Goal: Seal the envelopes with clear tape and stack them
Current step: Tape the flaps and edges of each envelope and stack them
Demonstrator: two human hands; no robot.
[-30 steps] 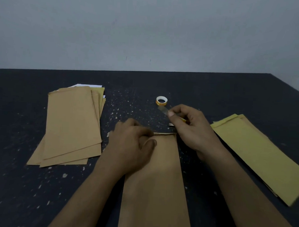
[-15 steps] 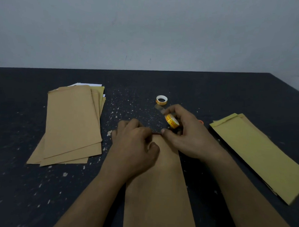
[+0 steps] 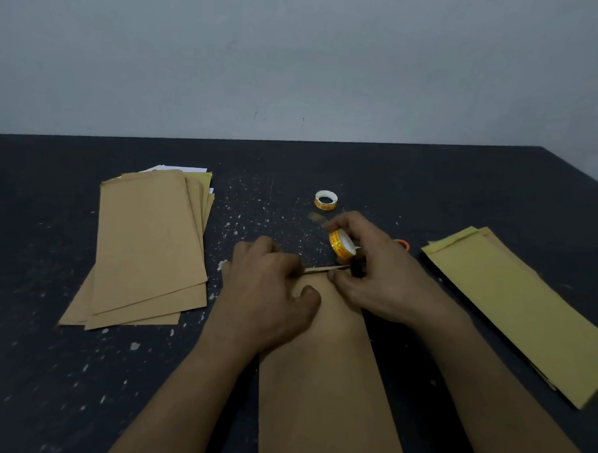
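Note:
A long brown envelope [image 3: 325, 381] lies lengthwise in front of me on the dark table [image 3: 464, 185]. My left hand [image 3: 270, 293] rests on its far end with fingers curled over the folded flap edge. My right hand [image 3: 374, 274] grips a small yellow tape roll [image 3: 341, 243] just beyond that edge, its thumb pressing on the envelope's top right corner. A short strip of clear tape sticks out past the roll.
A pile of brown envelopes [image 3: 145, 250] lies at the left, with white paper under its far end. Yellowish envelopes [image 3: 523, 311] lie at the right. A second small tape roll [image 3: 326, 199] sits farther back. An orange object [image 3: 403, 244] peeks out behind my right hand.
My right hand has turned so the yellow tape roll shows, and it has come down to the envelope's far edge. My left hand stays on the flap.

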